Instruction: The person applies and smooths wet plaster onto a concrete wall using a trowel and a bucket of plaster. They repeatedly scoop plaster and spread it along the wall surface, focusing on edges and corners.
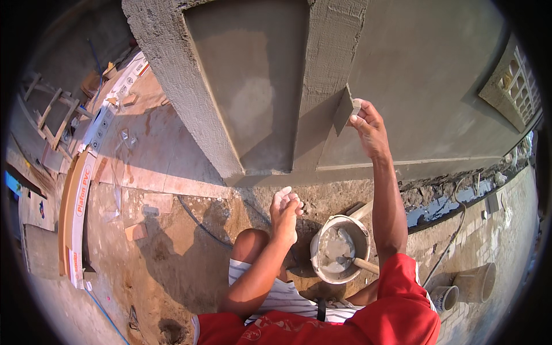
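Red short-sleeved shirt (322, 329), with a pale print on its chest that I can't make out, sits closest, over white striped shorts (284, 299). Orange-red lettering runs down a long white-and-brown cardboard package (81, 198), well off to the left of the left hand (284, 208); dark printed symbols mark a white strip beyond it.

Count the buckets and it's three: one round whitish bucket (314, 253) below the right hand (368, 127), and, farther right and lower, a small whitish bucket (444, 299) beside a larger grey-brown bucket (477, 282). One wooden-handled tool (367, 265) leans in the nearest bucket, its head in wet, pale grey mix (333, 244).

One thin, grey, flat-sided blade (343, 112) is pinched between the right thumb and fingers, just left of that hand. It looks stiff and dull, held edgewise at the grey plastered wall (425, 86); whether it touches, I can't tell. The left hand holds nothing, its whitened fingers loosely curled in mid-air, below the one recessed panel (250, 86).
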The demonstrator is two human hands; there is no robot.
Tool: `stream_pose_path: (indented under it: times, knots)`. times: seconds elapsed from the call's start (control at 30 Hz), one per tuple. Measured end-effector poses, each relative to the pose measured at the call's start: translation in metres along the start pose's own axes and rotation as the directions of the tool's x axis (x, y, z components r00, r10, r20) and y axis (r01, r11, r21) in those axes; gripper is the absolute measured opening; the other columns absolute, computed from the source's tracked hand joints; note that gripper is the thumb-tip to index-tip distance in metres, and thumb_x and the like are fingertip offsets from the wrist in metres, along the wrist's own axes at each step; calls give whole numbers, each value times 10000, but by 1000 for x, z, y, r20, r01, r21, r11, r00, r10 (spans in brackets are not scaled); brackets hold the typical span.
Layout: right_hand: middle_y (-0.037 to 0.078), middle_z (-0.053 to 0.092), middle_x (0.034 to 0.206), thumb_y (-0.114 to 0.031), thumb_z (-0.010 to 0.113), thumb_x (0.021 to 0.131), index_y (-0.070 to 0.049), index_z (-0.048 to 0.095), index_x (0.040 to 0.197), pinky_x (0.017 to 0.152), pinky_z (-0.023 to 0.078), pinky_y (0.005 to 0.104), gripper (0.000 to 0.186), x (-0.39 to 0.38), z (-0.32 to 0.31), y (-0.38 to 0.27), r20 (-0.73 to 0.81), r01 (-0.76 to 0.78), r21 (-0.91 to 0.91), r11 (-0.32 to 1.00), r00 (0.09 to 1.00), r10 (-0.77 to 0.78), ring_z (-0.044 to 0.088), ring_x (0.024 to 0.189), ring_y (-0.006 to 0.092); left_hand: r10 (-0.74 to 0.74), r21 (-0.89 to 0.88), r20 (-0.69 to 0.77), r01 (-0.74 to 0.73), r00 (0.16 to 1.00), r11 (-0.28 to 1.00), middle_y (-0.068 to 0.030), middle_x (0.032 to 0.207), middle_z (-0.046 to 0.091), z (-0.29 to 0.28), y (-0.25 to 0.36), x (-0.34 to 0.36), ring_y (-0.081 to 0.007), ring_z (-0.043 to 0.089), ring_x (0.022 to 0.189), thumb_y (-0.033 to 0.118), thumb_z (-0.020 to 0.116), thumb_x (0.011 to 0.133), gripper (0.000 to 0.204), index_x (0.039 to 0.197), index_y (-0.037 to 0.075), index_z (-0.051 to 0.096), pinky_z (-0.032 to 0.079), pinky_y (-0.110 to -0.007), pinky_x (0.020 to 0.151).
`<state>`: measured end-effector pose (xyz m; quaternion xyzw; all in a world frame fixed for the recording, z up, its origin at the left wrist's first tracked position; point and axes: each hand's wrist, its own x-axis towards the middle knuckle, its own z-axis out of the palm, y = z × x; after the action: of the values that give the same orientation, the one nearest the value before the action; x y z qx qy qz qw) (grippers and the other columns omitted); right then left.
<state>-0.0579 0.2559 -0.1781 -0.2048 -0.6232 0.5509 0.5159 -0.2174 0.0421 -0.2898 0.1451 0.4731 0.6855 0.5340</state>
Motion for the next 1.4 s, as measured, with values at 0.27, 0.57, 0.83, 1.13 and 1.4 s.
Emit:
stream_pose_path:
  times: [0.27, 0.57, 0.83, 1.13, 1.4]
  knots:
    - [50, 637, 1072, -115, 633, 869, -24, 497, 1244, 863, 456, 353, 409, 28, 13, -52, -15, 96, 2, 995, 995, -96, 583, 985, 147, -2, -5, 13, 3, 1000, 1000, -50, 1023, 518, 0, -2, 1, -153, 573, 820, 56, 561, 886, 359, 1234, 44, 473, 477, -278, 686]
    - [116, 620, 1145, -50, 575, 879, 11, 483, 1270, 957, 438, 362, 406, 57, 23, -113, -28, 120, -56, 991, 992, -122, 575, 1075, 190, -3, -3, 29, 3, 1000, 1000, -54, 1019, 513, 0, -5, 3, -156, 571, 814, 55, 555, 884, 382, 1252, 34, 456, 480, -276, 680]
    - [48, 642, 1080, -107, 584, 900, -34, 501, 1265, 871, 460, 377, 381, 86, 32, -166, -40, 268, -53, 962, 962, -271, 592, 973, 150, 13, 23, 14, -13, 1000, 1000, -51, 982, 544, 4, -6, 2, -130, 568, 775, 62, 586, 855, 373, 1209, 15, 482, 477, -253, 631]
    - [112, 645, 1033, -132, 648, 858, 11, 533, 1175, 798, 521, 341, 367, 55, 55, -188, -208, 404, -210, 890, 871, -445, 636, 909, 180, 4, -24, -8, -4, 1000, 1000, -50, 1006, 539, -7, -5, 5, -170, 589, 805, 41, 557, 856, 373, 1220, 61, 477, 490, -292, 673]
    - [114, 638, 916, -42, 638, 829, 29, 530, 1089, 698, 513, 316, 291, 60, 91, -111, -332, 320, -692, 647, 655, -679, 620, 774, 177, 7, -20, 36, -6, 999, 1000, -52, 990, 549, -2, -8, 5, -175, 596, 793, 17, 549, 852, 380, 1223, 59, 481, 495, -289, 665]
